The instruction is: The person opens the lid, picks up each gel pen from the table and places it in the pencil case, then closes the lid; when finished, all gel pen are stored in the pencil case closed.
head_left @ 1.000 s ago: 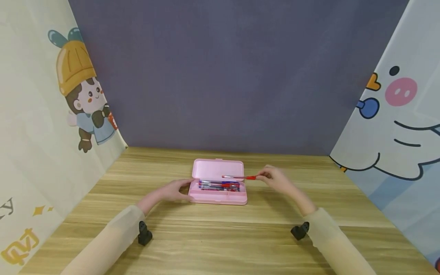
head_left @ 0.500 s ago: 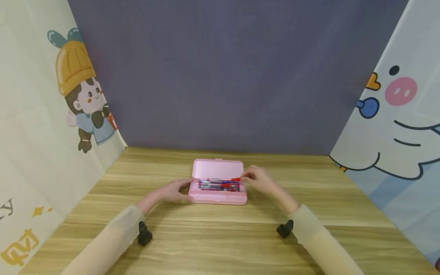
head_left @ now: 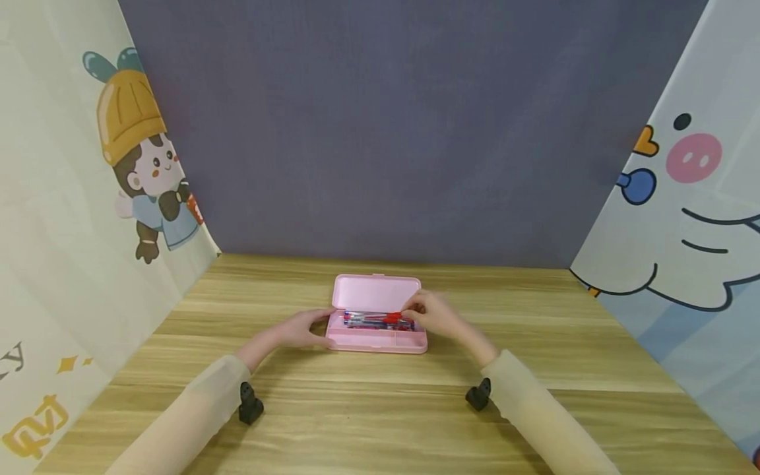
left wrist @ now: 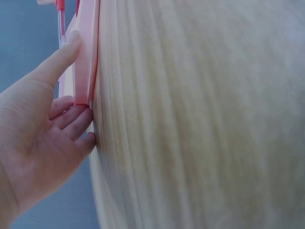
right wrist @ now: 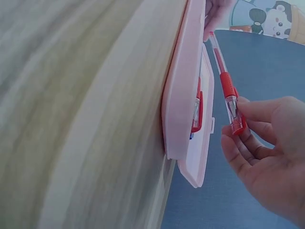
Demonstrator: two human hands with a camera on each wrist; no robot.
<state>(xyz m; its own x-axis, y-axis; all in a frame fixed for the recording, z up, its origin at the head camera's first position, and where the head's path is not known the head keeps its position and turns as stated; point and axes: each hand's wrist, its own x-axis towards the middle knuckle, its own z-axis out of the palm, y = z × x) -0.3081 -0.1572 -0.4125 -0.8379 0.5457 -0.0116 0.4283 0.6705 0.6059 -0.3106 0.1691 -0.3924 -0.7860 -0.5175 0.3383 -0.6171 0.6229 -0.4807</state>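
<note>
A pink pencil case (head_left: 362, 340) lies on the table with its lid (head_left: 377, 292) folded back. Several pens (head_left: 369, 322) with red or blue parts fill its rear compartment. My left hand (head_left: 299, 329) holds the case's left end, the thumb along its front side (left wrist: 85, 67) and the fingers at the end in the left wrist view. My right hand (head_left: 438, 314) pinches a clear-barrelled red pen (right wrist: 226, 81) near its capped end, over the right part of the case. In the right wrist view this pen is tilted and apart from the red-capped pen (right wrist: 198, 112) inside.
The wood-grain table (head_left: 368, 409) runs back to a dark grey-blue panel (head_left: 386, 132). Pale panels with cartoon prints stand at left (head_left: 53, 198) and right (head_left: 671, 264). In front of the pens, the case has a long shallow compartment and a small one at right.
My right hand has moved left with the red pen, from beside the case to above the pens in it. The left hand has stayed on the case's left end.
</note>
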